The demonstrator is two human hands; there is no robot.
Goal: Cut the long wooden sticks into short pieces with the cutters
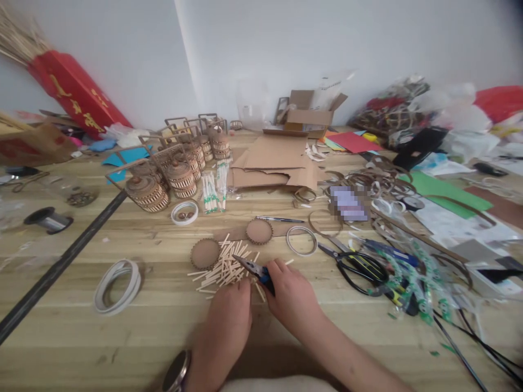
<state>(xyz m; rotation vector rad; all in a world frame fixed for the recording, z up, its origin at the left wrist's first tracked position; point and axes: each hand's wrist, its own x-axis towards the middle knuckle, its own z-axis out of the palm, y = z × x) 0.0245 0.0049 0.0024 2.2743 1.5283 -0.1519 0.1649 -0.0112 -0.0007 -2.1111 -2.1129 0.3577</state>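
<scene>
Needle-nose pliers [254,269] with dark blue grips are in my right hand [290,288], its fingers wrapped round the handles. Their jaws point left, over a loose pile of short wooden sticks [229,267]. At the near edge of the pile my left hand [231,305] is closed; whatever it may hold is hidden behind the fingers. Beside the sticks lies a round brown disc [205,253] with a notched rim. A second such disc [259,231] sits just beyond the pile.
Small lidded baskets [182,177] with tall handles stand at the back left. Flattened cardboard [273,158] lies at the back. Black-handled scissors [362,271] are on the right. White rings [117,288] and a dark rod [61,267] lie on the left.
</scene>
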